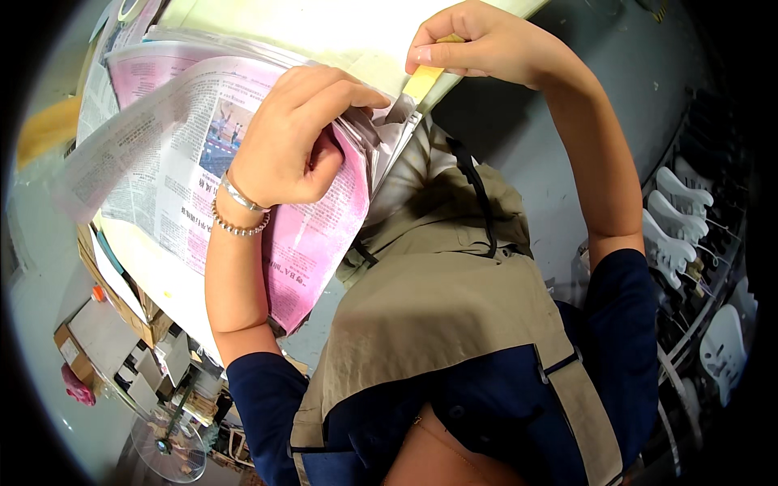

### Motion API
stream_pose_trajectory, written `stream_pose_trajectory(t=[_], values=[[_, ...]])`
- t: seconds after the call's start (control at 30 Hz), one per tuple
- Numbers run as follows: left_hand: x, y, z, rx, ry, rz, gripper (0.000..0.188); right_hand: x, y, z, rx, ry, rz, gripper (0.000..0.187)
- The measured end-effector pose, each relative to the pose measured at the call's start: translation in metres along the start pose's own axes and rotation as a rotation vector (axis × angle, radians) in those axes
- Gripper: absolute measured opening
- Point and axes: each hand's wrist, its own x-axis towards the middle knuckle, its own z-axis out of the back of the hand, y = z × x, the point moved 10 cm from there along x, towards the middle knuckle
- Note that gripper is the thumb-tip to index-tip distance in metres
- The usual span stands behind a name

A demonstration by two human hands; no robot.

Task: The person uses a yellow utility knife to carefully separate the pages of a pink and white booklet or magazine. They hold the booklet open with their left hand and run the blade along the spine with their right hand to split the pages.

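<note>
Pink-and-white newspaper sheets [174, 158] lie stacked on a pale yellow tabletop, their near edge hanging over its side. My left hand [296, 134] is on them with bent fingers, gripping the newspaper close to its crumpled grey corner [395, 121]. A metal bracelet and a beaded one circle that wrist. In my right hand [478, 44] a flat yellow strip [423, 81] is pinched between thumb and fingers. Its lower end meets the crumpled corner; whether it is stuck there I cannot tell.
The pale yellow tabletop [324, 28] reaches away at the top. White moulded hanger-like pieces [681, 202] hang on a rack at the right. A fan [166, 445] and cardboard boxes stand at the lower left. My khaki apron [438, 300] is against the table edge.
</note>
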Motion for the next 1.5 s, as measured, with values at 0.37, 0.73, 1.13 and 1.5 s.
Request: stream_pose_trajectory(t=[0.37, 0.73, 1.13, 1.5], values=[[-0.002, 0.005, 0.000, -0.054, 0.000, 0.026, 0.045, 0.005, 0.008, -0.015, -0.180, 0.084, 0.040, 0.027], [-0.002, 0.009, -0.004, -0.109, 0.025, 0.038, 0.039, -0.010, 0.017, -0.028, -0.184, 0.069, 0.099, 0.022], [-0.003, 0.021, -0.009, -0.217, 0.031, 0.107, 0.035, -0.028, 0.021, -0.030, -0.205, -0.095, 0.108, 0.025], [-0.003, 0.021, -0.005, -0.331, 0.024, 0.116, 0.012, -0.024, -0.003, -0.063, 0.027, -0.002, 0.050, 0.020]])
